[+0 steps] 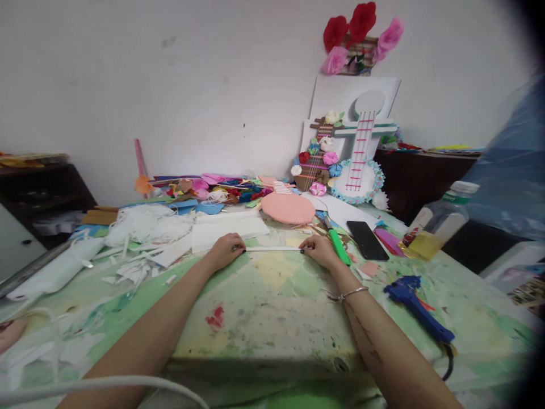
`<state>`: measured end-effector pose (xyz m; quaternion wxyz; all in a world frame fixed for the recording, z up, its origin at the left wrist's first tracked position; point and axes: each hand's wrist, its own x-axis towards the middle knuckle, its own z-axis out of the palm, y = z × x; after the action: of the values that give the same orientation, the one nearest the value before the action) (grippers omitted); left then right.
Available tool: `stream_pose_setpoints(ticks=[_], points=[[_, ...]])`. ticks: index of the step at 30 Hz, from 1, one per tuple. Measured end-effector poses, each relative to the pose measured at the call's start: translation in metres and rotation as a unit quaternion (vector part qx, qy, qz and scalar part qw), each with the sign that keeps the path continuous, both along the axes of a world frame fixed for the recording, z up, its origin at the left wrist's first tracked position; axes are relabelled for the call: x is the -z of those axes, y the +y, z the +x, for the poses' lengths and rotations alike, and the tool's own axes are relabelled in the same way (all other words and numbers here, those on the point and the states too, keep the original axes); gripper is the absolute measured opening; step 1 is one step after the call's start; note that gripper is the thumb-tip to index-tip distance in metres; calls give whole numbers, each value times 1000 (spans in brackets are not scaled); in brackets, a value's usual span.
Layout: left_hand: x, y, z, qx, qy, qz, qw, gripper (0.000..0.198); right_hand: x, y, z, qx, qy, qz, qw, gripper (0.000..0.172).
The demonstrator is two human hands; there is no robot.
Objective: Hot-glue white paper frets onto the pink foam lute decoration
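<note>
A thin white strip (272, 248) stretches level between my two hands, just above or on the stained table (264, 329). My left hand (227, 251) pinches its left end, and my right hand (319, 251) pinches the right end. What the strip is made of cannot be made out. Right behind it lies a pink paper instrument body (288, 208) with strings and a short neck. A green-handled cutter (339, 245) rests close to my right hand. Folded white sheets (230, 227) lie behind my left hand.
A blue glue gun (419, 307), a black phone (367, 240) and a bottle of yellow liquid (438, 224) are on the right. White scraps (147, 227) heap up on the left. Flower-decorated paper instruments (357, 176) lean at the back. A white cable (106, 383) crosses the near left.
</note>
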<state>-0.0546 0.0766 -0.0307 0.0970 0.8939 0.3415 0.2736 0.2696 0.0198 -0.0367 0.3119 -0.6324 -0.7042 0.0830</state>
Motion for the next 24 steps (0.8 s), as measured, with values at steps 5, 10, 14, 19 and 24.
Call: stream_pose_setpoints(ticks=[5, 10, 14, 19, 24], points=[[-1, -1, 2, 8, 17, 19, 1000, 13, 4, 4, 1, 4, 6, 9, 1000, 20], [-1, -3, 2, 13, 32, 30, 999, 14, 6, 6, 0, 3, 14, 11, 1000, 18], [-1, -4, 3, 13, 41, 32, 999, 12, 5, 6, 0, 2, 15, 10, 1000, 18], [-4, -6, 3, 14, 47, 26, 998, 14, 3, 6, 0, 4, 7, 9, 1000, 16], [-5, -6, 2, 19, 54, 26, 998, 16, 3, 6, 0, 7, -7, 5, 1000, 14]])
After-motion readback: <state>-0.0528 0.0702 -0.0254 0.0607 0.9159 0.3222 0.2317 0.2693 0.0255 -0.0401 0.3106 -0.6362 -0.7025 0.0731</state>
